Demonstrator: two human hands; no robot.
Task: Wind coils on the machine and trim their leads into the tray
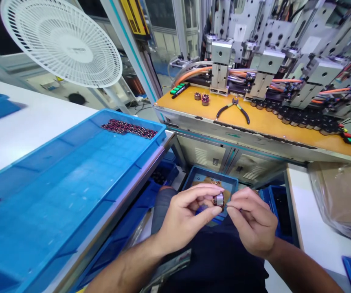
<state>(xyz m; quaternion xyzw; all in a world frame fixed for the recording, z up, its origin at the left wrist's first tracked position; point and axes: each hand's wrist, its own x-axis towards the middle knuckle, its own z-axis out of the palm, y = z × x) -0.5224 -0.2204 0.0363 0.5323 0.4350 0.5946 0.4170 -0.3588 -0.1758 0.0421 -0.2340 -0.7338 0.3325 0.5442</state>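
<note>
Above my lap, my left hand (190, 209) pinches a small round motor stator (219, 199) between thumb and fingers, its metallic side facing right. Close beside it, my right hand (251, 219) has thumb and fingertips pressed together at the stator's right edge. Whatever sits between those right fingertips is too small to make out. Below and behind the hands is a small blue bin (194, 173) with a few loose bits in it. In the large blue tray (56, 175) on the left, many similar stators (129, 128) stand packed at the far end.
A machine bench (187, 106) ahead carries cutting pliers (234, 110), two loose stators (205, 99), a marker pen (180, 90) and a row of dark parts (297, 118) beneath the press heads. A white fan (68, 44) stands at upper left. Plastic-wrapped cardboard (340, 199) lies right.
</note>
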